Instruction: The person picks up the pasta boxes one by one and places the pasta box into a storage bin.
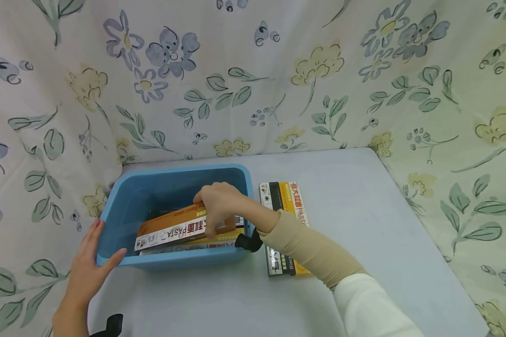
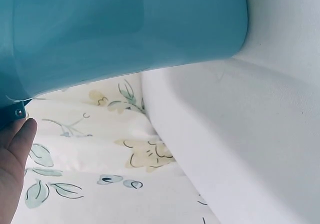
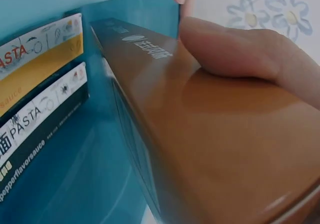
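Observation:
My right hand (image 1: 223, 203) reaches into the blue plastic bin (image 1: 181, 255) and grips a brown pasta box (image 1: 164, 230), thumb on one side and fingers on the other. The box lies tilted over other pasta boxes in the bin. In the right wrist view its broad brown face fills the middle, with my thumb (image 3: 235, 52) pressing on it. A yellow pasta box (image 3: 37, 77) and a black pasta box (image 3: 47, 114) show beside it there. My left hand (image 1: 86, 264) rests at the bin's front left corner, fingers extended along the rim, thumb spread toward the front edge.
Right of the bin, a black pasta box (image 1: 274, 264) and a yellow pasta box (image 1: 293, 199) lie side by side on the white table (image 1: 194, 299), partly under my right forearm. Flowered cloth (image 1: 244, 93) hangs behind and along both sides.

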`<state>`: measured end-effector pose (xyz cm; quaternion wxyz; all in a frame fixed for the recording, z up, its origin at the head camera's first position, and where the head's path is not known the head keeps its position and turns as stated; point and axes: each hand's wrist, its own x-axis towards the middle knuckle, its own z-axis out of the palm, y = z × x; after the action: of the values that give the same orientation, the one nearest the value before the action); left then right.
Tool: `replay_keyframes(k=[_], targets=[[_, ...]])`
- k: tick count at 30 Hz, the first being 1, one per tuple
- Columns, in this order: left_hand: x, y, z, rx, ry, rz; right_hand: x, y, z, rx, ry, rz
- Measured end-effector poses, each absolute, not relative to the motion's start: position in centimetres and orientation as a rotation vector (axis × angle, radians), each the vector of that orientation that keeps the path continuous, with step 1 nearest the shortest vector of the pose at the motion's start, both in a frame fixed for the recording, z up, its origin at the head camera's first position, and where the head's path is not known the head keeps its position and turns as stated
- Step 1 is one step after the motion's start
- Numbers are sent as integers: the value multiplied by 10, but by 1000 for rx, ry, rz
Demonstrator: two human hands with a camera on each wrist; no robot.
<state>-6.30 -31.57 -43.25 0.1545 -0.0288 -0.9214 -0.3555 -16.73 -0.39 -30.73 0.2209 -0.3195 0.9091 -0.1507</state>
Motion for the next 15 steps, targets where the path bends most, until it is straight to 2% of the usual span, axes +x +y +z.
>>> replay_keyframes(k=[15], targets=[[-63,-315,-431,-44,-2661,-1020,-161,-28,-320,-964,2435,-309]])
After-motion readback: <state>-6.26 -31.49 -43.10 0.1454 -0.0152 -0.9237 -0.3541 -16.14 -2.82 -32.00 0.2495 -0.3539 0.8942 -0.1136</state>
